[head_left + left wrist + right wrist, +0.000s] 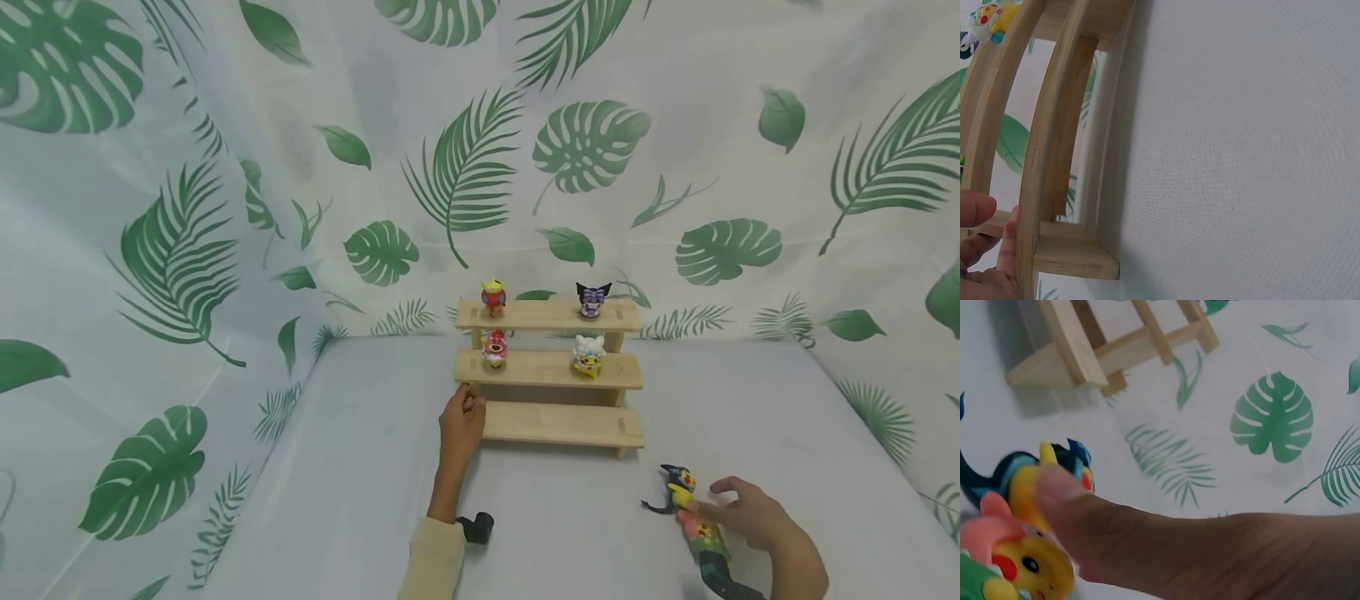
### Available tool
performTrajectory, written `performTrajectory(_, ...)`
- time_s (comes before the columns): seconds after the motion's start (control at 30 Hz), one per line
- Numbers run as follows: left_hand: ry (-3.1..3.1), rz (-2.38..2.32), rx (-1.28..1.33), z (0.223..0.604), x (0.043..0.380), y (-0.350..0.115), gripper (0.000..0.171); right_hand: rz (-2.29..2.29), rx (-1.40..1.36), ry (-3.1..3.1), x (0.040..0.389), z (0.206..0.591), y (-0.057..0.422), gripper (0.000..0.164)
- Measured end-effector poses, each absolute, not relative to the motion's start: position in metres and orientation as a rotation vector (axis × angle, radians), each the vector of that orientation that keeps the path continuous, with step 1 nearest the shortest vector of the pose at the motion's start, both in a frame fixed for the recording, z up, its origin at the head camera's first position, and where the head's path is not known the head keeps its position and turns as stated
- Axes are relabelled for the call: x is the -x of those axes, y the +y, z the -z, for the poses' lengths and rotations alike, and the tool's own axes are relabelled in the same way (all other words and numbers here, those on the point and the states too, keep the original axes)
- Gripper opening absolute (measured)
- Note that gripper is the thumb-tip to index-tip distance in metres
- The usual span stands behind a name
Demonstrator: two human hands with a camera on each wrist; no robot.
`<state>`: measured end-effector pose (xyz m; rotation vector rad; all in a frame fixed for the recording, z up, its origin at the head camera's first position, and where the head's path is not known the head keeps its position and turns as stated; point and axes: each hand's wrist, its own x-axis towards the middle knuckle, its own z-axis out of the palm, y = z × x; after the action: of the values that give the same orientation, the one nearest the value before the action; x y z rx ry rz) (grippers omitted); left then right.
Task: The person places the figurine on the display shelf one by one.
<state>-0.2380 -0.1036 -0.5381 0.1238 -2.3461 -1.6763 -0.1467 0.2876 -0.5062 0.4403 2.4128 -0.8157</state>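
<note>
A three-tier wooden shelf stands against the back. At the left end of its lowest board is my left hand, thumb and fingers on either side of a wooden side rail. My right hand is over figurines lying on the table at the front right. Its thumb overlaps a yellow figurine with a dark blue hood and tail, the forefinger raised apart from it. Right beside that lies a yellow figurine in a pink hood, with green lower down.
On the top board stand a red-and-yellow figurine and a purple figurine with black ears. The middle board bears a pink-and-red figurine and a white-hooded yellow figurine. Leaf-patterned sheets enclose the white table.
</note>
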Motion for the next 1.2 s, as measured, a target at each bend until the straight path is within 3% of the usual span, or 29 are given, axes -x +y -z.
performTrajectory(0.2, -2.351, 1.693, -0.122, 0.536, 0.238, -0.103, 0.032, 0.828, -0.46, 2.291, 0.142, 0.509, 0.29, 0.093)
performTrajectory(0.77, -2.379, 1.696, -0.125, 0.531, 0.238, -0.103, 0.027, 0.824, -0.404, 2.317, 0.14, 0.506, 0.282, 0.067)
performTrajectory(1.2, -2.353, 1.711, -0.153, 0.535, 0.237, -0.102, 0.029, 0.953, -0.344, 2.394, 0.138, 0.5, 0.293, 0.073)
